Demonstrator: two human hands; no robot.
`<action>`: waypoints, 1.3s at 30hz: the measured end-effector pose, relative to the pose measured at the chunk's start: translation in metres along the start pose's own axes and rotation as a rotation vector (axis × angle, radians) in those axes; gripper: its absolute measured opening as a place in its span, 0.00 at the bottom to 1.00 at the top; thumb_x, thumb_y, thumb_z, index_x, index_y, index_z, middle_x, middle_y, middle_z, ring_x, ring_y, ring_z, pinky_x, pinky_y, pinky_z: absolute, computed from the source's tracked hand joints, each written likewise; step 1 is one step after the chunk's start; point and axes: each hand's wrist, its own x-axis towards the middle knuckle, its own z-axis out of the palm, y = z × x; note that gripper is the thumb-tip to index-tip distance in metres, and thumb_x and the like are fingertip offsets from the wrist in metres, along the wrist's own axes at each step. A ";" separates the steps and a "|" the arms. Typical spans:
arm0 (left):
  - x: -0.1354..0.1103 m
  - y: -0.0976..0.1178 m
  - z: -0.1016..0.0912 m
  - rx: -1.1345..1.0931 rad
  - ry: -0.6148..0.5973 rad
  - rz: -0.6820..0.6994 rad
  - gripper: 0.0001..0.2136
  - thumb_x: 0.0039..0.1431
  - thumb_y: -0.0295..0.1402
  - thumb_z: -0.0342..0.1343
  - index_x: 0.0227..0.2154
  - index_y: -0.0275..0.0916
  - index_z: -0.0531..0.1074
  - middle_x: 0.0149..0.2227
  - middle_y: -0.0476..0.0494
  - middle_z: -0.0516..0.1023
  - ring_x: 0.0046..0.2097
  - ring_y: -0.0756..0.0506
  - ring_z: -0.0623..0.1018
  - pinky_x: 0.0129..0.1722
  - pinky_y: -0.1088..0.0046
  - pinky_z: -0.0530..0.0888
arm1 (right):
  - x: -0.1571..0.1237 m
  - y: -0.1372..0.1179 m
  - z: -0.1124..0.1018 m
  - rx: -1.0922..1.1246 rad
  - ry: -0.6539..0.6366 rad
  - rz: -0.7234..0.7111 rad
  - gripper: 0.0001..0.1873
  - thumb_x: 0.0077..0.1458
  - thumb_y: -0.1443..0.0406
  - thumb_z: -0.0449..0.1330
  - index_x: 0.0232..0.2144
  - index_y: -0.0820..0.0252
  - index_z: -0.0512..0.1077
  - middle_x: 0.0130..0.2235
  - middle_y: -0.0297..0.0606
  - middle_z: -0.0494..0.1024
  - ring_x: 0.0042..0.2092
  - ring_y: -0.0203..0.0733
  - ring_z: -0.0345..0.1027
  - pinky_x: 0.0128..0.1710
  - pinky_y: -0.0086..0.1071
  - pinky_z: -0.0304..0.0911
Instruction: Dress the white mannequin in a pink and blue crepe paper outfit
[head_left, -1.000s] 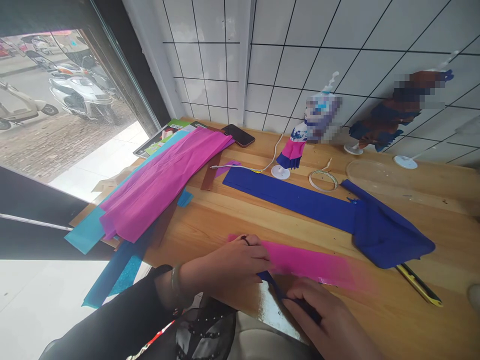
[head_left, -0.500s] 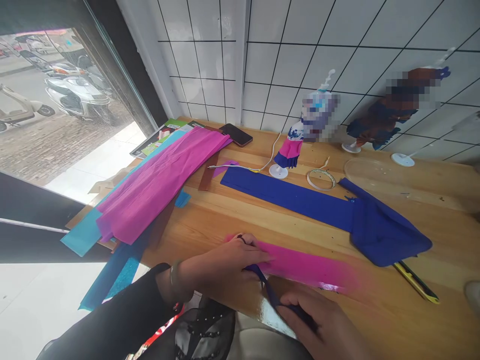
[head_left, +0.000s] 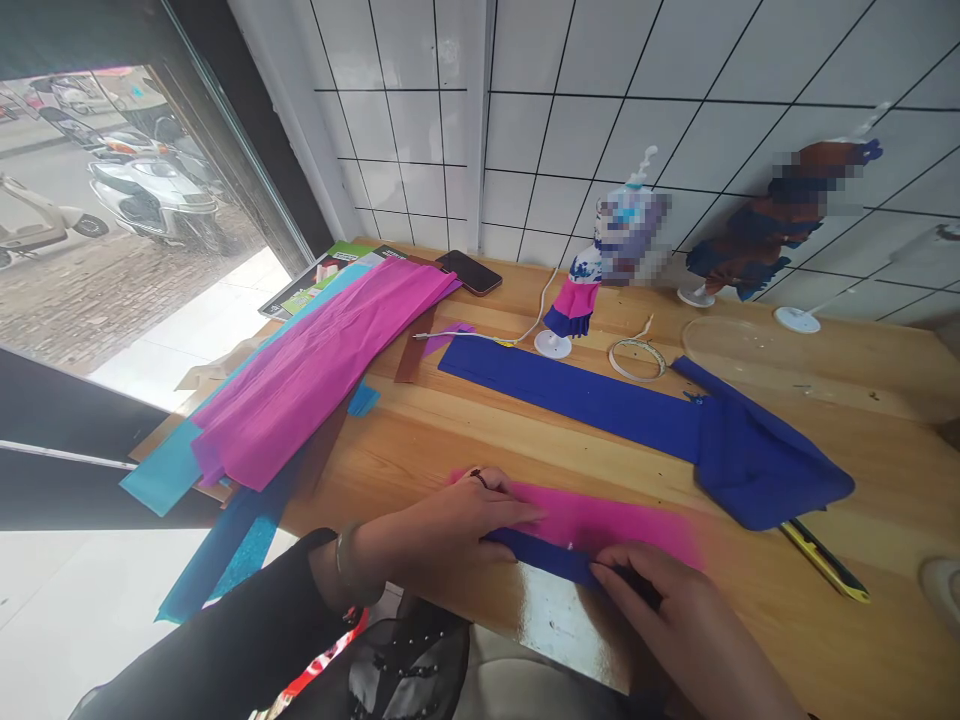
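My left hand lies on the left end of a magenta crepe paper strip at the near edge of the wooden table, fingers pressed together on a narrow dark blue strip. My right hand pinches the other end of that blue strip, which lies flat along the magenta strip's near edge. A ring shows on the left hand and a bracelet on its wrist.
A long dark blue paper sheet crosses the table's middle, crumpled at its right end. Magenta paper over light blue sheets lies left. A phone, tape ring, small paper-dressed figures and a yellow cutter also lie about.
The blue strip, earlier slanting down towards my right hand, now lies level along the magenta strip. My right hand moved up and right; my left hand stayed put.
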 end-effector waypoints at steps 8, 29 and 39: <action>0.004 0.010 -0.007 0.085 -0.045 -0.003 0.19 0.57 0.33 0.54 0.52 0.46 0.64 0.44 0.46 0.75 0.48 0.45 0.68 0.51 0.68 0.61 | 0.001 0.003 -0.003 0.021 -0.024 -0.012 0.13 0.58 0.56 0.51 0.30 0.53 0.72 0.33 0.33 0.78 0.34 0.38 0.71 0.33 0.28 0.66; 0.020 0.011 0.003 0.027 -0.037 -0.070 0.17 0.56 0.31 0.55 0.50 0.41 0.67 0.45 0.50 0.76 0.49 0.46 0.68 0.49 0.71 0.64 | 0.007 0.005 -0.002 0.097 -0.151 0.072 0.15 0.61 0.57 0.46 0.31 0.55 0.68 0.34 0.32 0.76 0.35 0.37 0.70 0.36 0.28 0.64; 0.014 0.006 0.004 0.108 0.023 0.068 0.19 0.60 0.34 0.51 0.55 0.42 0.61 0.50 0.46 0.72 0.53 0.46 0.66 0.55 0.70 0.58 | 0.010 0.009 0.002 0.111 -0.201 0.131 0.16 0.60 0.55 0.45 0.30 0.56 0.67 0.32 0.32 0.75 0.34 0.38 0.68 0.34 0.29 0.61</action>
